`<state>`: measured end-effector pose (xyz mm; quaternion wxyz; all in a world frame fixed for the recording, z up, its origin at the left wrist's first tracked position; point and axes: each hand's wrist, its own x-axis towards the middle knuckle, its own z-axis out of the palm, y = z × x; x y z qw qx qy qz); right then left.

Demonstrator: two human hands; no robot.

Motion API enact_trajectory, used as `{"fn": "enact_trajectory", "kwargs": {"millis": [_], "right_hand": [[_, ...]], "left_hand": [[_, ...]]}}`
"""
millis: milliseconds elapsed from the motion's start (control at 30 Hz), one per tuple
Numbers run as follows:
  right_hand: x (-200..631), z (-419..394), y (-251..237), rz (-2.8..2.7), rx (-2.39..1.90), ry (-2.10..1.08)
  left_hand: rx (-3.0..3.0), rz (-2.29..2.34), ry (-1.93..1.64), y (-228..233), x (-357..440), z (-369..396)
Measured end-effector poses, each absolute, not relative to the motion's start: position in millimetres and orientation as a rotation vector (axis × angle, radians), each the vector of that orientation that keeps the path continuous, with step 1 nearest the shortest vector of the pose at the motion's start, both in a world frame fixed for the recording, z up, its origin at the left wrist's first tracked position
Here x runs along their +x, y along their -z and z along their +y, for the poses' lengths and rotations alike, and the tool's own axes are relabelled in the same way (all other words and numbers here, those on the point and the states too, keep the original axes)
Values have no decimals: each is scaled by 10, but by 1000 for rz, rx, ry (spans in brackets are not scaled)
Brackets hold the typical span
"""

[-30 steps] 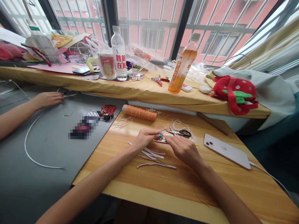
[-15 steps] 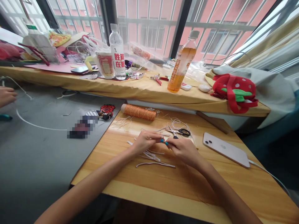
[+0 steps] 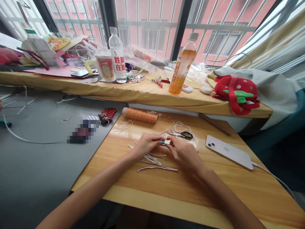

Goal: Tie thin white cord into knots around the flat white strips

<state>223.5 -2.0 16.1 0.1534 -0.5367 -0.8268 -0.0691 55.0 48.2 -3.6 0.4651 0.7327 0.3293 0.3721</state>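
My left hand point(image 3: 149, 144) is closed in a pinch, its fingertips over the middle of the wooden table. Against them, my right hand point(image 3: 187, 154) curls its thumb and index finger in a pinch too. Whatever lies between the fingertips is too small to make out; blue nails show there. White cord pieces point(image 3: 157, 168) lie on the wood just below and left of the hands. Behind my right hand are black-handled scissors point(image 3: 186, 135), partly covered, beside a loose bundle of thin pale cord point(image 3: 178, 125).
An orange thread spool point(image 3: 141, 115) lies at the table's back edge. To the right rests a white phone point(image 3: 228, 152) with a cable. On the cloth-covered ledge point(image 3: 147, 95) stand an orange drink bottle point(image 3: 182, 71) and a water bottle point(image 3: 118, 57). White cord crosses the grey surface point(image 3: 43, 165).
My right hand has turned slightly, its thumb and index finger now more parted. At the left edge, another person's hand has moved mostly out of view, and the white cord there has shifted.
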Motion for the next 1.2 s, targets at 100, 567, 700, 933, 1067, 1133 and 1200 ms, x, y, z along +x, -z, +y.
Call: {"fn": "enact_trajectory", "kwargs": {"millis": [100, 567, 700, 933, 1067, 1133, 1200], "right_hand": [[2241, -10, -144, -2450, -1298, 621], [2303, 0, -115, -2505, -891, 968], [2306, 7, -138, -2507, -857, 1014], [2301, 20, -152, -2583, -914, 779], [2304, 40, -112, -2567, -925, 751], [2298, 48, -107, -2552, -925, 717], [2287, 55, -112, -2533, -936, 665]], "left_hand": [[1593, 824, -884, 44, 542, 508], [1234, 764, -874, -36, 567, 483], [1135, 764, -879, -11, 573, 489], [1104, 756, -876, -4, 568, 482], [1166, 760, -921, 25, 567, 484], [1202, 757, -952, 31, 563, 480], [1245, 759, -977, 24, 557, 471]]}}
